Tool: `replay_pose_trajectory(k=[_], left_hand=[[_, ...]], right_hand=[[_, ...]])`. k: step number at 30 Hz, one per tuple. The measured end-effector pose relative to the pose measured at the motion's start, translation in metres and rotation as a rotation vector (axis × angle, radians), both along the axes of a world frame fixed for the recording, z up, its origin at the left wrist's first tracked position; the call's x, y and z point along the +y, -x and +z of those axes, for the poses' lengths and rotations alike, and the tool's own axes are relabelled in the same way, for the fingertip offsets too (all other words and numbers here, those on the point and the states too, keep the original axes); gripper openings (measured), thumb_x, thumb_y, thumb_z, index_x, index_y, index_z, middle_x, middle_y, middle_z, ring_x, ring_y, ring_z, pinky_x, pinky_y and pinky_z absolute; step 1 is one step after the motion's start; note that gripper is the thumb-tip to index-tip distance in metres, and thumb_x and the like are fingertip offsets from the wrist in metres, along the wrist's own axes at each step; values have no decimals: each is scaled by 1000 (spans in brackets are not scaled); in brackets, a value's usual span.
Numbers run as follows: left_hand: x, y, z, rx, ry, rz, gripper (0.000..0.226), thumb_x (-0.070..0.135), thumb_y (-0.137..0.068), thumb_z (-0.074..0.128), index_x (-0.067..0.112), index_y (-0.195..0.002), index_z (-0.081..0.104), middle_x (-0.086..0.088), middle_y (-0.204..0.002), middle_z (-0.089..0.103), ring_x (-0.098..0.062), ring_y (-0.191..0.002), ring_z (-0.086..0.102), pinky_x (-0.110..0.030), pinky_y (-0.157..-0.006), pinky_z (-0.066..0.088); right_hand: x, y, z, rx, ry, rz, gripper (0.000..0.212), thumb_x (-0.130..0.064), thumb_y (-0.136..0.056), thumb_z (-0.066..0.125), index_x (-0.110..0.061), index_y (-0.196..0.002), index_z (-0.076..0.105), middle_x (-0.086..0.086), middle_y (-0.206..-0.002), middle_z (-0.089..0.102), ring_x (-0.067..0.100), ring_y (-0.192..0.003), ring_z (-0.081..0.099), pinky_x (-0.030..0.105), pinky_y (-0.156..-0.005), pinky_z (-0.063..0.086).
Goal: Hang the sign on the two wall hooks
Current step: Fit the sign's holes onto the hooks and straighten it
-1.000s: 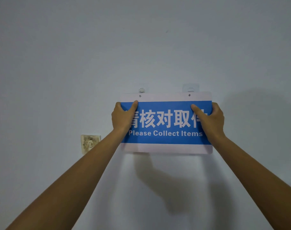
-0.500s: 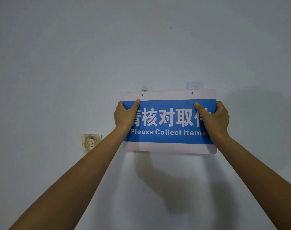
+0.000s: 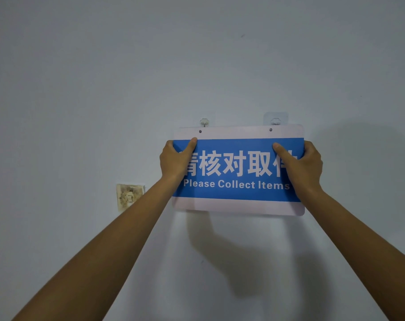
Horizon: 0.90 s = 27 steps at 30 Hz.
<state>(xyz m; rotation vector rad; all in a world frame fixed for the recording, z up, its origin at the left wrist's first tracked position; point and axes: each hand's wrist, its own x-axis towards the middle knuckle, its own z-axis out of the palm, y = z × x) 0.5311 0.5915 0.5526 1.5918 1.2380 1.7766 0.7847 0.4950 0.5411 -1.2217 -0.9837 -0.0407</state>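
— What sort of place is this?
— Likely a parcel pick-up point or shop: the blue-and-white rectangular plastic sign (image 3: pixel 238 172) reads "Please Collect Items".
— Anything else?
— A bare pale-grey painted wall (image 3: pixel 81 89) with a grimy square wall switch (image 3: pixel 129 196).

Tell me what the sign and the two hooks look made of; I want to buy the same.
The sign looks like thin rigid plastic with a smooth, matte printed face: flat, rounded corners, two punched holes. The left hook and right hook seem clear plastic on see-through stick-on pads; too small to be sure.
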Motion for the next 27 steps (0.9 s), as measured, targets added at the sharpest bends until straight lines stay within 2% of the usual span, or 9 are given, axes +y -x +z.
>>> replay_pose_trajectory(k=[5, 8, 13, 18, 27], left_hand=[[0, 1, -1, -38, -1, -15, 49, 57, -78, 65, 14, -99, 51, -5, -103, 68, -20, -89, 69, -39, -84, 58], [-1, 1, -2, -53, -2, -24, 49, 56, -79, 65, 14, -101, 52, -5, -104, 68, -20, -89, 69, -39, -84, 58], [0, 0, -1, -46, 2, -33, 53, 56, -79, 64, 12, -105, 52, -6, -106, 68, -20, -90, 69, -39, -85, 58], [-1, -1, 2, -51, -6, -29, 54, 56, -79, 65, 11, -105, 53, -6, -104, 68, -20, -90, 69, -38, -84, 58], [0, 0, -1, -48, -28, -21, 49, 55, -80, 64, 13, -101, 51, -6, -103, 69, -19, -88, 69, -35, -82, 58]], right_hand=[[-2, 1, 1, -5, -2, 0, 54, -52, -78, 69, -12, -112, 57, 0, -104, 69, 16, -83, 66, 27, -73, 51], [-2, 2, 1, -2, 0, 3, 53, -51, -78, 70, -12, -112, 57, -1, -103, 68, 12, -79, 64, 21, -67, 48], [-2, 2, 1, 0, 0, -2, 54, -52, -78, 69, -12, -113, 56, -2, -103, 67, 13, -80, 64, 19, -66, 47], [-2, 1, 3, 4, -5, -3, 54, -53, -78, 69, -14, -112, 56, -4, -101, 66, 13, -81, 65, 23, -71, 49], [1, 1, 2, -4, 0, 2, 53, -54, -78, 68, -14, -112, 56, -5, -99, 65, 12, -81, 64, 22, -69, 48]])
